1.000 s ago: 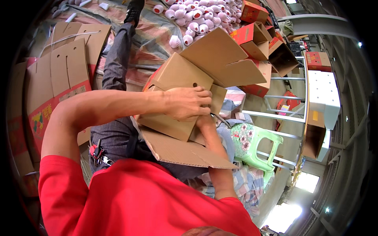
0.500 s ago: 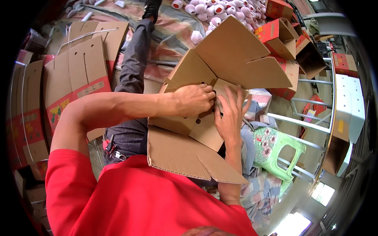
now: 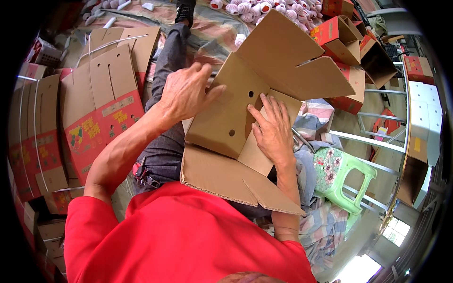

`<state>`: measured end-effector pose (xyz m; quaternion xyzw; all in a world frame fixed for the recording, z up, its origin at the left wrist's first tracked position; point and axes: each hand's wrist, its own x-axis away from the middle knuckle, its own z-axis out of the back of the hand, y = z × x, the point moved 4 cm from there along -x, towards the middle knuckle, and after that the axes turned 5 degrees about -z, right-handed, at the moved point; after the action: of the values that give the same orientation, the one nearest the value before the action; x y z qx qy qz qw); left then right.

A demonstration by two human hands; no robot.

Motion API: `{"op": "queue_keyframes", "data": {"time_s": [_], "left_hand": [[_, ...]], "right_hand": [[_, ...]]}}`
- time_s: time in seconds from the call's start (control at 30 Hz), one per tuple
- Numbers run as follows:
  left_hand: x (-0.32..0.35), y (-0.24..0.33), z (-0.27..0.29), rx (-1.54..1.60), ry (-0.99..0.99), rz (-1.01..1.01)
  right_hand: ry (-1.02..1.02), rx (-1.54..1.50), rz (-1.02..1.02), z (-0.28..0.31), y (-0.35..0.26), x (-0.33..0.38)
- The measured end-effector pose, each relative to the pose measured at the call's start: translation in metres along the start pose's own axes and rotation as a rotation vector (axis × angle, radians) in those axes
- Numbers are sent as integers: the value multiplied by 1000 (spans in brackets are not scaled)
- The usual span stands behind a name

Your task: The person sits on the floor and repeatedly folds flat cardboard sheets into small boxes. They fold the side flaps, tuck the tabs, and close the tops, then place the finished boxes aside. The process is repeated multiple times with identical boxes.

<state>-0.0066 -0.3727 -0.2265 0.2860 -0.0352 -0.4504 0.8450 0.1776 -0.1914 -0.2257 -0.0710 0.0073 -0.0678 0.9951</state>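
Hovering over the left edge of the carton (image 3: 217,106), the left hand (image 3: 191,92) in the head view has come off the broad panel where it lay half a second ago. Its thumb stands apart from its loosely bent fingers, with nothing between them; whether the thumb tip brushes the cardboard, I cannot tell. The right hand (image 3: 273,132), whose fingers were raised a moment earlier, now lies on the carton's right part, fingers extended near the join of the broad and narrow panels, resting rather than gripping. So of the two hands, the right alone plainly bears on the carton, and two round holes in the broad panel are uncovered. The carton itself sits tilted over the person's lap, its upper flap (image 3: 295,56) and lower flap (image 3: 219,174) standing out, so I judge it only partly folded. Left of the carton lean flattened cartons (image 3: 101,113); right of it stands a green stool (image 3: 347,181); beyond its upper flap lies a heap of fruit in net sleeves (image 3: 290,14).
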Motion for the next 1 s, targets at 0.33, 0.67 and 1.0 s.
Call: {"op": "queue_keyframes", "data": {"time_s": [0.33, 0.67, 1.0], "left_hand": [[6, 68, 34, 327, 3, -271], [10, -39, 2, 789, 121, 202], [11, -2, -50, 822, -52, 75]], "right_hand": [[-9, -3, 13, -3, 0, -5], [-2, -12, 19, -2, 3, -4], [631, -333, -407, -8, 28, 4]]}}
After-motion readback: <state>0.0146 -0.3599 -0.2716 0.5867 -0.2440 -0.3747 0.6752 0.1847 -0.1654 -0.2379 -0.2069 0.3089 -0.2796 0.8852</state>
